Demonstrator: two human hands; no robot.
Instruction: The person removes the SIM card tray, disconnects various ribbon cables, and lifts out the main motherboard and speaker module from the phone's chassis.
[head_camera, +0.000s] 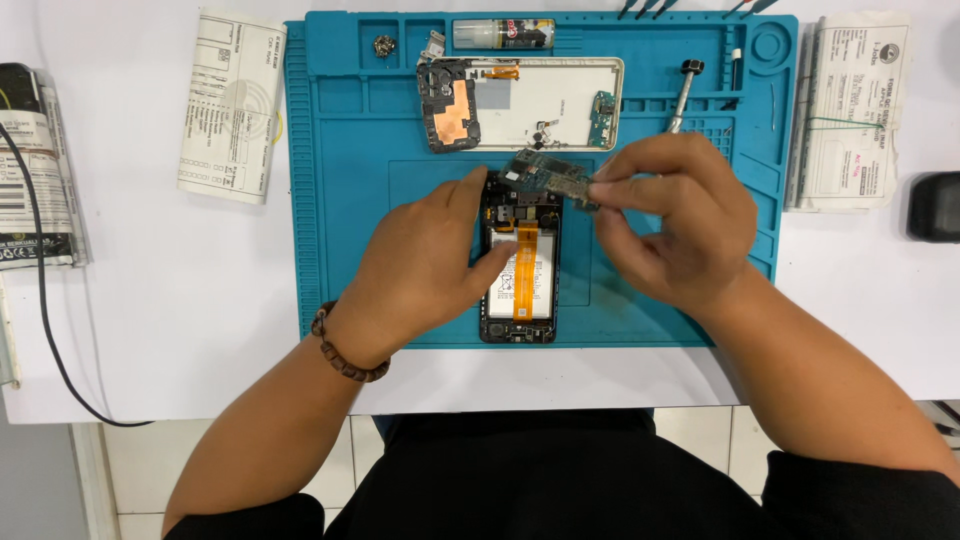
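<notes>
An opened phone (520, 290) lies face down on the blue repair mat (340, 200), its white battery and an orange flex cable showing. My left hand (425, 260) rests on the phone's left side, thumb across the battery and a finger at the top edge. My right hand (675, 220) pinches a small green circuit board (550, 178) and holds it tilted just above the phone's top end.
A white back cover (545, 100) with a black inner frame (448, 105) lies at the mat's top. A small bottle (503, 34), a screwdriver (683, 95) and loose parts sit near it. Paper bundles (232, 105) (848, 110) flank the mat. A black cable (40, 290) runs at left.
</notes>
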